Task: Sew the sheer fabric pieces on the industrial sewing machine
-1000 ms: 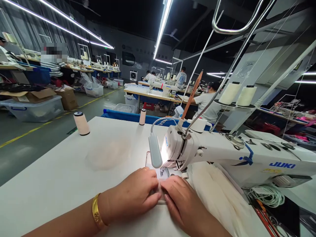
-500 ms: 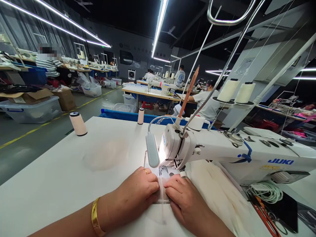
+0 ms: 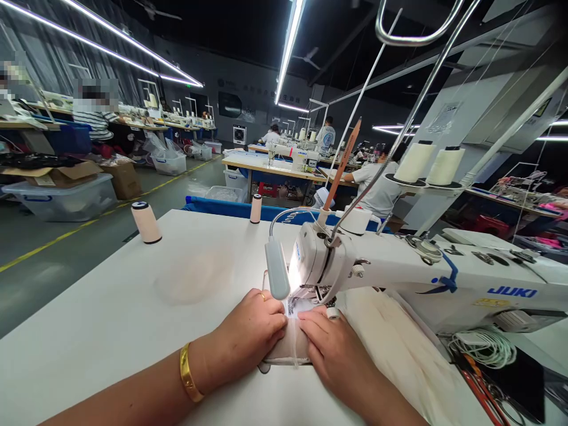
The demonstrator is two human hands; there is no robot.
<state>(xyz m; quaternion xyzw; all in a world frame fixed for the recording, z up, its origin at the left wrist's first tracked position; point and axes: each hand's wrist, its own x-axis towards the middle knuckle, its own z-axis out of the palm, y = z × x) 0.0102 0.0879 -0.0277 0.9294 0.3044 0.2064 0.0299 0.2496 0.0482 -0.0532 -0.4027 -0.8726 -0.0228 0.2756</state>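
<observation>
A small piece of pale, thin fabric (image 3: 284,349) with a narrow strip running down its middle lies at the needle area of a white sewing machine (image 3: 381,260). On the fabric's left side, close to the lit presser foot (image 3: 293,305), my left hand (image 3: 251,325) has its fingers curled and pressed together on the cloth. My right hand (image 3: 335,349) grips the right side, fingers bent and close together; its thumb is mostly hidden. The strip passes between both hands toward the foot. A small grey lamp (image 3: 277,269) hangs just above my left fingers.
Two pink thread spools, one at the left (image 3: 147,223) and one farther back (image 3: 256,209), stand on the white table (image 3: 110,331). Sheer cream fabric (image 3: 390,343) lies right of my hand. Red-handled scissors (image 3: 481,390) and a coiled white cable (image 3: 483,346) rest under the machine arm.
The strip's loose end and the fabric have moved up toward the presser foot. More pale cloth now shows between my hands, which stay beside it. The view has shifted slightly.
</observation>
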